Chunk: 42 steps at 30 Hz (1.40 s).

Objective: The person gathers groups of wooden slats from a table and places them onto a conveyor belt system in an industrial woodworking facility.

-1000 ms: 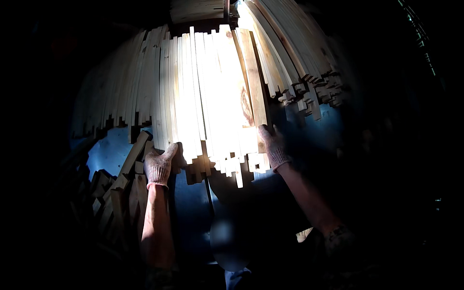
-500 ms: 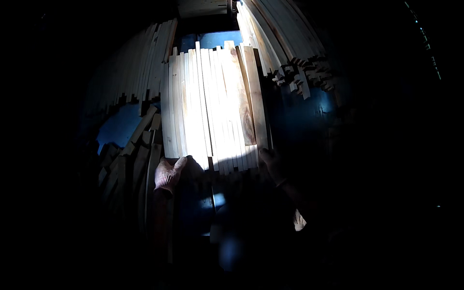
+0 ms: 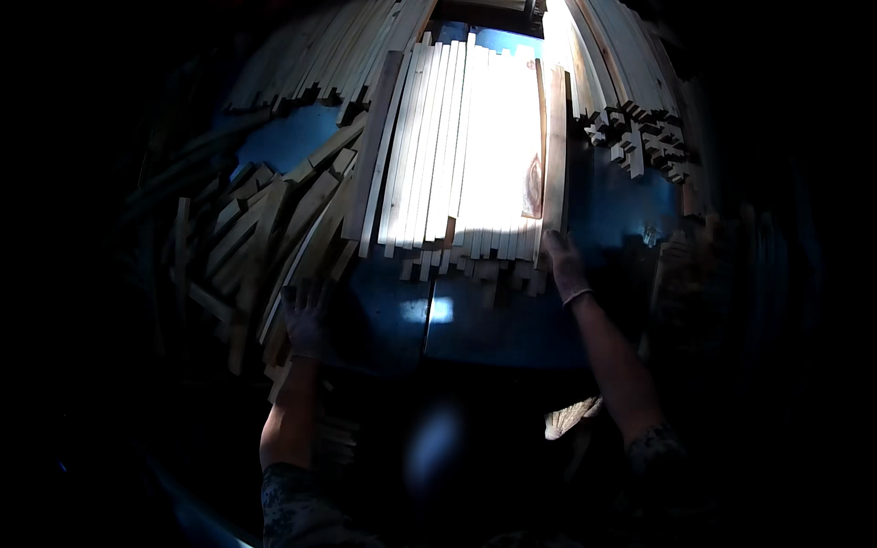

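A row of pale wooden strips (image 3: 429,155) lies side by side in the middle, brightly lit, with uneven near ends. My right hand (image 3: 566,265), in a light glove, rests against the near right corner of this row, beside the outermost strip. Its fingers look stretched out along the wood, though shadow hides part of them. My left hand (image 3: 306,315), also gloved, is away from the row, with fingers spread next to a jumbled heap of loose wooden strips (image 3: 265,219). Whether it touches that heap I cannot tell in the dim light.
Everything lies on a blue work surface (image 3: 512,320) with a seam down its middle. More strips are stacked at the far left (image 3: 320,55) and far right (image 3: 621,64), the right stack showing staggered ends. The surroundings are very dark.
My left hand has left the row's near left corner and moved back toward the loose strips, its fingers now spread. My right hand stays by the right corner. The view has shifted.
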### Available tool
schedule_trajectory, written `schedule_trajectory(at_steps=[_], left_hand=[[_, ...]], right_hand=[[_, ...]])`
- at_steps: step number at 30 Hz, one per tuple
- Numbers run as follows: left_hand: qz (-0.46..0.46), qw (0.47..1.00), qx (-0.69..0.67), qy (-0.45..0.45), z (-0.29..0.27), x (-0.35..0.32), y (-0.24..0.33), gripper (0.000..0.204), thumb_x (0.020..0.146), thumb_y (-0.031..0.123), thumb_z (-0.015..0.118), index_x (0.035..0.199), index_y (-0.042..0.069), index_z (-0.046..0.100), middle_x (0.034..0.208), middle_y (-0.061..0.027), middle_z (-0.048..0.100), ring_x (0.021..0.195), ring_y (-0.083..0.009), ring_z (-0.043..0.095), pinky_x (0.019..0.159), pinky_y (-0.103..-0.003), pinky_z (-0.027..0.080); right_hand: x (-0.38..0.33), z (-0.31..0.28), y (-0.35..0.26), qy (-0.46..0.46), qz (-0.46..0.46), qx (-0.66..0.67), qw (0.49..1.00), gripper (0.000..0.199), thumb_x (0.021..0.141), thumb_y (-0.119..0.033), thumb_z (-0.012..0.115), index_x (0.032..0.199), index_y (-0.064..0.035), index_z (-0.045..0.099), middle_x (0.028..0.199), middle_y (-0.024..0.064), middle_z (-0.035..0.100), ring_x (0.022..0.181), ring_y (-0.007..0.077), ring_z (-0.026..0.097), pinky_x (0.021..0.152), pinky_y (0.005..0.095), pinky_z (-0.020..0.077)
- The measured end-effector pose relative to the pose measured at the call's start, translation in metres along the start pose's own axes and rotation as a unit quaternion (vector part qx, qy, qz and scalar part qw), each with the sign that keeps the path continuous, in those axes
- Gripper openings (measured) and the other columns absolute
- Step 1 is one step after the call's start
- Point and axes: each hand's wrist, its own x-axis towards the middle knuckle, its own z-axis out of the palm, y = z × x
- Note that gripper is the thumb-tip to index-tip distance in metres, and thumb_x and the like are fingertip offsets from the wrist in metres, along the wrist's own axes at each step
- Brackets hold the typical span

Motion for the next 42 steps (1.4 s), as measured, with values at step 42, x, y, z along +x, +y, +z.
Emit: schedule_trajectory(at_steps=[42], left_hand=[[-0.231,0.823,-0.514,-0.073,-0.017,0.243,0.072,0.058,0.092,0.025,0.085,0.131,-0.01,0.06,0.115,-0.0206,0.075,0.1,-0.0256,0.072,0.089,-0.037,0.059]], right_hand=[[0.016,0.003,-0.021,-0.005,0.053,0.13,0.99,0.041,0.096,-0.019,0.078,0.128,0.0012,0.064,0.114,0.0072,0.073,0.105,0.0173,0.069,0.098,0.032,0.0543]])
